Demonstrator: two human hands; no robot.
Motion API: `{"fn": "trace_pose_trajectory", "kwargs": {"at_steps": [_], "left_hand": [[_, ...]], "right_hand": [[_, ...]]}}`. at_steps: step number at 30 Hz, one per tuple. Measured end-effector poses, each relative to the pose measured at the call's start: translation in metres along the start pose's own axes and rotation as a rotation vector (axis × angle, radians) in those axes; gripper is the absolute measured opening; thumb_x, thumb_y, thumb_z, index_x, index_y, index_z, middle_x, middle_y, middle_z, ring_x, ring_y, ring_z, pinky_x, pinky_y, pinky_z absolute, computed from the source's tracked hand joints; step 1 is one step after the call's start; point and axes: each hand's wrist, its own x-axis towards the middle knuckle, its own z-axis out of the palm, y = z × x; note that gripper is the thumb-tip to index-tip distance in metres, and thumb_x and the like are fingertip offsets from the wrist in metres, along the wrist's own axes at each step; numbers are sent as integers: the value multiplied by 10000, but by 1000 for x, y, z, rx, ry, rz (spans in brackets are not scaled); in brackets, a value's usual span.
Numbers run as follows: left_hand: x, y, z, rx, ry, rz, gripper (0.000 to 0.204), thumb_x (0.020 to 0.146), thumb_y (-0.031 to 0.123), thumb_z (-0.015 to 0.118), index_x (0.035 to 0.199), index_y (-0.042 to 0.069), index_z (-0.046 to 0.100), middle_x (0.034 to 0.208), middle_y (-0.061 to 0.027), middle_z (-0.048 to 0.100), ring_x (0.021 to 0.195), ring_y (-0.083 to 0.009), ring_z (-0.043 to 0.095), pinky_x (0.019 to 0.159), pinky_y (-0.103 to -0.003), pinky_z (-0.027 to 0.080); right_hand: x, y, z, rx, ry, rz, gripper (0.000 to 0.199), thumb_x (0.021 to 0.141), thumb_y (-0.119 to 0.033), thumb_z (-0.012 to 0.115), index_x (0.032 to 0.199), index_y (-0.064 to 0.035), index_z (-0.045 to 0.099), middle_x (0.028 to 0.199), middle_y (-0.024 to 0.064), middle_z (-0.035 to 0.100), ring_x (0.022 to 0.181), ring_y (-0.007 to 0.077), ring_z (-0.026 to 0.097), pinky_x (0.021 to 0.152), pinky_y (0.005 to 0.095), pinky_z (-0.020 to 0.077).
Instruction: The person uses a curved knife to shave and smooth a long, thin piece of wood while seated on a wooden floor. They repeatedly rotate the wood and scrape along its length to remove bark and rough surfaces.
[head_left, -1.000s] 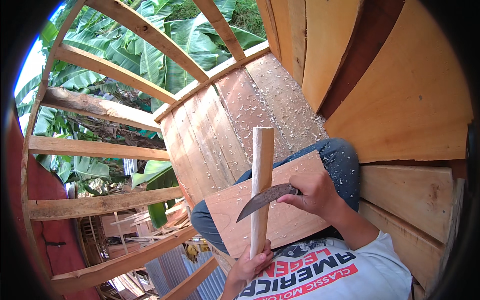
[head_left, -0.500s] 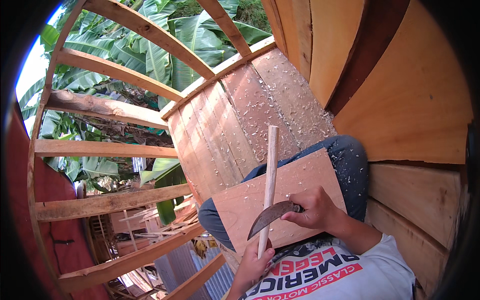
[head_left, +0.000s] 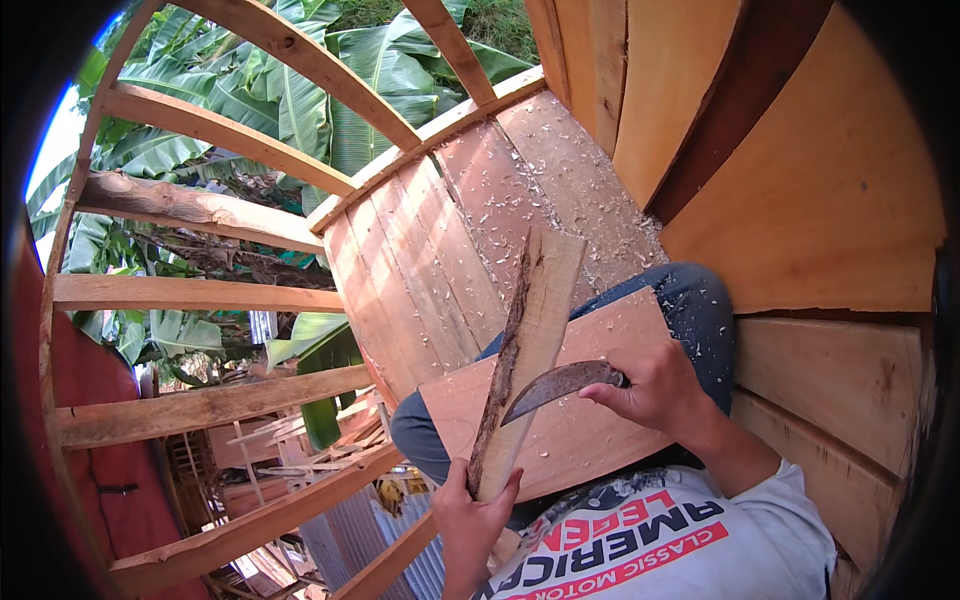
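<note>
Holding knife [head_left: 565, 386] and bark-edged wood [head_left: 540, 325]

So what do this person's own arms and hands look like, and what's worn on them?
The left hand and right hand are bare, with no gloves or watch visible. The right forearm is uncovered below a short whitish sleeve; the left sleeve cannot be made out.

White short-sleeved shirt [head_left: 740, 530] — black-and-red print [head_left: 640, 562] — blue jeans [head_left: 702, 305]
</note>
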Motion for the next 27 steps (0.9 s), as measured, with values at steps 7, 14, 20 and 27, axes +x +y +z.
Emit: {"fn": "trace_pose_trajectory", "kwargs": {"at_steps": [7, 14, 20, 27], "left_hand": [[-4, -14, 3, 71, -91, -33, 409, 688, 246, 822, 817, -11, 530, 614, -143, 586, 547, -212, 593, 526, -311, 446], [-20, -39, 1, 25, -250, -132, 474, 720, 395, 794, 813, 25, 514, 583, -170, 576, 554, -351, 621, 494, -389, 461], [-59, -66, -2, -101, -442, -301, 518, 753, 477, 740, 818, 18, 506, 589, -185, 591, 555, -362, 625, 521, -433, 478], [-83, -88, 10, -199, -488, -340, 514, 744, 458, 744, 809, 7, 506, 605, -189, 583, 580, -362, 629, 526, -406, 475]], "right_hand": [[6, 0, -9, -128, -22, 63, 517, 769, -545, 681, 620, -51, 652, 544, 148, 577, 517, 317, 612, 467, 372, 470], [-12, -14, 7, -136, -372, 204, 493, 801, -482, 678, 641, -18, 632, 563, 182, 577, 535, 341, 609, 486, 395, 472], [-30, -45, 21, -166, -685, 235, 442, 841, -400, 663, 646, -12, 587, 567, 179, 570, 521, 345, 592, 488, 400, 459], [-27, -53, 26, -303, -760, 85, 458, 830, -429, 664, 637, -23, 572, 565, 161, 576, 503, 323, 588, 478, 389, 455]]}}
